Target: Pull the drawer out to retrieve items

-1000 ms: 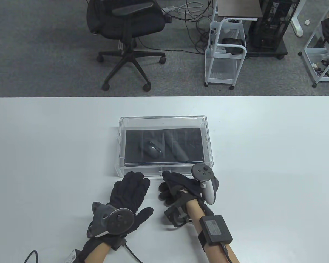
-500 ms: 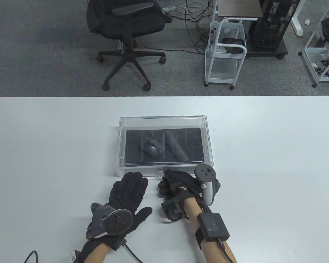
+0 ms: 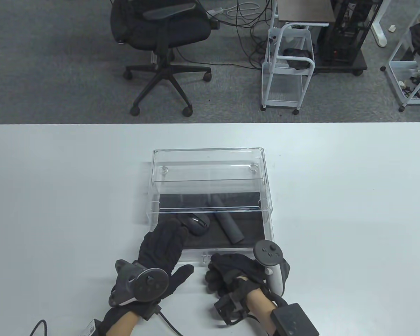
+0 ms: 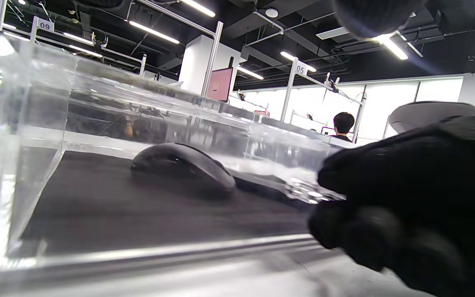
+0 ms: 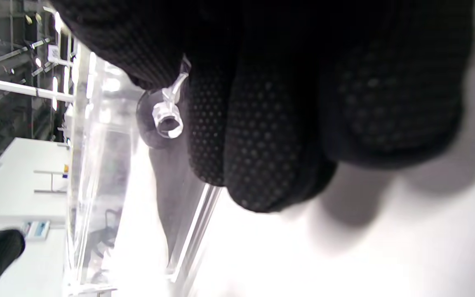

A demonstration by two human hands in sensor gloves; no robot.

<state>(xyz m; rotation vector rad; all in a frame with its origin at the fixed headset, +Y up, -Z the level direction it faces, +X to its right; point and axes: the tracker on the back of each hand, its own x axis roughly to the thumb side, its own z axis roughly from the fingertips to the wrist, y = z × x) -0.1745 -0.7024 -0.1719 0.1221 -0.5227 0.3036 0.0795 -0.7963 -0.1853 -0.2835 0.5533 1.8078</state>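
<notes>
A clear plastic box (image 3: 210,164) stands mid-table with its clear drawer (image 3: 196,254) pulled partway out toward me. On the drawer's black liner lie a dark computer mouse (image 3: 197,224) and a grey cylinder (image 3: 227,224). My right hand (image 3: 219,270) pinches the small clear handle (image 5: 167,115) at the drawer's front. My left hand (image 3: 166,239) is open and flat, and its fingers reach over the drawer's left front corner beside the mouse. In the left wrist view the mouse (image 4: 184,167) sits behind the drawer's front wall (image 4: 138,251), with my right hand (image 4: 406,206) on the handle.
The white table (image 3: 336,210) runs wide on both sides of the box. Beyond its far edge stand an office chair (image 3: 161,42) and a white wire cart (image 3: 287,70) on the floor.
My right hand has pulled the drawer out toward me by its handle. The mouse and cylinder came forward with it. My left hand stayed put, and the drawer slid under its fingers.
</notes>
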